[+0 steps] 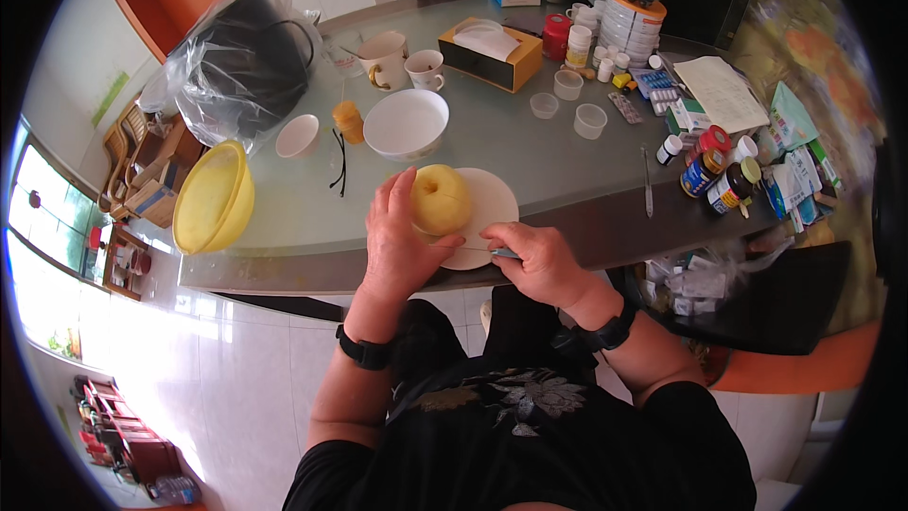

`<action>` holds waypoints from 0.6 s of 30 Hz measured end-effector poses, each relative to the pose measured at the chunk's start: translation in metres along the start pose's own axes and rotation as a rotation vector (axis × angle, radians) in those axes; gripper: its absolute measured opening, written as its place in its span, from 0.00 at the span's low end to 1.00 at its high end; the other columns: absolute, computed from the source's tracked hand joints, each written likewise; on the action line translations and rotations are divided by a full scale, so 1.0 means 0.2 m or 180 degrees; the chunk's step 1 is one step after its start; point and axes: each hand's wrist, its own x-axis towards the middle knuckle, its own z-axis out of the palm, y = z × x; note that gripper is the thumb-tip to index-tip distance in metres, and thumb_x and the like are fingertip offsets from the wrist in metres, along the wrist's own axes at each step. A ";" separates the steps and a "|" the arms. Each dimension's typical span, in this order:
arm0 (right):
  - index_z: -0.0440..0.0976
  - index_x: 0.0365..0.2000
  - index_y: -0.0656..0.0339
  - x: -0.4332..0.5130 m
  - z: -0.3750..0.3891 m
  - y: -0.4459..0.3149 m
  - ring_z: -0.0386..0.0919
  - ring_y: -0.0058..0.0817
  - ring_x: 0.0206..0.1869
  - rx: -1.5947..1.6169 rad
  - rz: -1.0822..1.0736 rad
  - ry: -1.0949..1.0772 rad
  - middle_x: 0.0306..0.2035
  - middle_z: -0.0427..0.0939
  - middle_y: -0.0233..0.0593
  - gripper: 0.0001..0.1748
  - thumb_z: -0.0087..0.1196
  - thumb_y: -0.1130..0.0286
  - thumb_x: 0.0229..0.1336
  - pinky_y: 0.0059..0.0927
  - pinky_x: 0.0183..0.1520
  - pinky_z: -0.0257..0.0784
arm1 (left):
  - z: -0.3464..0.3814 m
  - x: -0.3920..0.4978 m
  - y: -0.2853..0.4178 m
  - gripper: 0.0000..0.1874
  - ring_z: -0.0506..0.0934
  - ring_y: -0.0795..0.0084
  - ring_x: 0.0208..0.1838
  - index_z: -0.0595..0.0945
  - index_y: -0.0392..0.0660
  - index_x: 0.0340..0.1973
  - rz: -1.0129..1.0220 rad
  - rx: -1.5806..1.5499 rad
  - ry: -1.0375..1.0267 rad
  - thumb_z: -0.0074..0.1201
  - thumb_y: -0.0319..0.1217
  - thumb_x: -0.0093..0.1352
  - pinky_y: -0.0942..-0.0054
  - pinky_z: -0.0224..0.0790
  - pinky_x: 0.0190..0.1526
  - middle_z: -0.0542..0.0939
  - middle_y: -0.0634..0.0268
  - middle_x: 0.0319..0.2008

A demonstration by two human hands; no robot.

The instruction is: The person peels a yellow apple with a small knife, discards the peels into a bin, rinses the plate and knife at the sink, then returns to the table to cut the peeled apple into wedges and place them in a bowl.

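My left hand [399, 241] grips a peeled yellow fruit [448, 200], probably an apple, with fingers on its left side and thumb near its lower edge. The stem hollow faces up, and a thin line runs down from it. Under and right of the fruit is a round white plate [493, 202], close to the table's front edge. In my right hand [540, 259] is a small knife [504, 253] with a grey handle. Its thin blade points left over the plate, towards my left thumb. Whether the blade touches the fruit cannot be seen.
Behind the plate stand a white bowl [406, 125] and an orange-capped jar [347, 121]. A yellow basin [214, 199] sits at the table's left edge. Medicine bottles [733, 184] crowd the right side, near a slim metal utensil [647, 183]. A tissue box [489, 53] lies farther back.
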 end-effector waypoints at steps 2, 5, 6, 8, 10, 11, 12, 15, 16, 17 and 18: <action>0.73 0.44 0.60 -0.01 0.02 0.00 0.83 0.35 0.37 0.0177 -0.0031 0.0258 0.36 0.82 0.41 0.19 0.59 0.82 0.49 0.31 0.40 0.77 | -0.02 -0.01 0.03 0.47 0.68 0.50 0.60 0.66 0.41 0.62 0.0108 -0.0009 0.0157 0.72 0.29 0.46 0.56 0.60 0.61 0.68 0.51 0.58; 0.74 0.45 0.63 -0.05 0.01 -0.03 0.80 0.21 0.34 0.1159 0.0685 0.0405 0.34 0.82 0.35 0.17 0.60 0.80 0.54 0.24 0.40 0.75 | -0.05 -0.01 0.09 0.41 0.71 0.50 0.57 0.69 0.40 0.59 0.0440 -0.0173 0.0489 0.67 0.24 0.49 0.59 0.65 0.58 0.71 0.49 0.55; 0.74 0.46 0.64 -0.06 -0.02 -0.05 0.78 0.18 0.33 0.1383 0.0801 0.0480 0.33 0.82 0.33 0.17 0.60 0.79 0.54 0.23 0.40 0.74 | -0.05 -0.02 0.12 0.38 0.72 0.50 0.55 0.69 0.39 0.58 0.0570 -0.0308 0.0551 0.65 0.23 0.51 0.60 0.66 0.56 0.72 0.49 0.54; 0.73 0.47 0.65 -0.10 -0.09 -0.08 0.75 0.12 0.33 0.1953 0.1065 0.0684 0.32 0.82 0.30 0.17 0.61 0.78 0.55 0.20 0.39 0.72 | -0.03 -0.01 0.21 0.29 0.76 0.52 0.47 0.73 0.37 0.53 0.0817 -0.0649 0.0619 0.58 0.18 0.54 0.65 0.71 0.49 0.76 0.50 0.47; 0.73 0.46 0.65 -0.18 -0.19 -0.13 0.76 0.13 0.33 0.2073 0.1321 0.0883 0.32 0.82 0.31 0.17 0.61 0.80 0.55 0.20 0.38 0.72 | 0.01 0.00 0.32 0.26 0.77 0.54 0.46 0.74 0.37 0.51 0.0951 -0.0967 0.0237 0.57 0.17 0.55 0.67 0.72 0.47 0.77 0.51 0.44; 0.73 0.46 0.65 -0.22 -0.25 -0.16 0.76 0.14 0.33 0.2115 0.1450 0.1021 0.32 0.82 0.31 0.17 0.60 0.81 0.55 0.20 0.38 0.72 | 0.05 0.00 0.39 0.25 0.77 0.55 0.45 0.74 0.36 0.50 0.1014 -0.1153 0.0017 0.56 0.17 0.56 0.67 0.72 0.45 0.77 0.52 0.43; 0.72 0.48 0.64 -0.26 -0.30 -0.18 0.76 0.13 0.34 0.1485 0.1205 0.1144 0.31 0.82 0.31 0.19 0.60 0.82 0.54 0.19 0.38 0.72 | 0.09 0.01 0.46 0.21 0.78 0.67 0.46 0.77 0.37 0.49 0.1088 -0.1340 -0.0047 0.52 0.16 0.58 0.73 0.71 0.46 0.79 0.58 0.42; 0.72 0.48 0.64 -0.43 -0.46 -0.28 0.76 0.13 0.33 0.0786 0.0664 0.1890 0.31 0.82 0.31 0.20 0.59 0.84 0.54 0.19 0.39 0.71 | 0.21 0.05 0.70 0.22 0.78 0.61 0.41 0.76 0.34 0.47 0.1651 -0.1738 -0.0395 0.55 0.15 0.56 0.69 0.72 0.42 0.78 0.52 0.42; 0.72 0.48 0.64 -0.51 -0.53 -0.33 0.76 0.14 0.34 0.0611 0.0751 0.1968 0.31 0.82 0.31 0.20 0.58 0.85 0.53 0.18 0.40 0.70 | 0.24 0.06 0.79 0.22 0.78 0.60 0.41 0.76 0.34 0.48 0.1864 -0.1891 -0.0495 0.55 0.15 0.55 0.70 0.72 0.41 0.78 0.52 0.42; 0.72 0.47 0.65 -0.59 -0.59 -0.38 0.76 0.14 0.34 0.0687 0.0740 0.2128 0.31 0.82 0.32 0.21 0.58 0.86 0.51 0.19 0.40 0.71 | 0.28 0.05 0.89 0.22 0.78 0.60 0.41 0.76 0.34 0.48 0.1983 -0.2051 -0.0662 0.56 0.15 0.55 0.69 0.72 0.42 0.78 0.51 0.42; 0.72 0.46 0.65 -0.66 -0.65 -0.42 0.76 0.14 0.35 0.0150 0.0632 0.2358 0.32 0.82 0.33 0.20 0.59 0.86 0.50 0.19 0.40 0.71 | 0.32 0.04 0.98 0.22 0.78 0.59 0.41 0.76 0.33 0.48 0.2134 -0.2183 -0.0785 0.56 0.15 0.55 0.69 0.73 0.42 0.78 0.51 0.42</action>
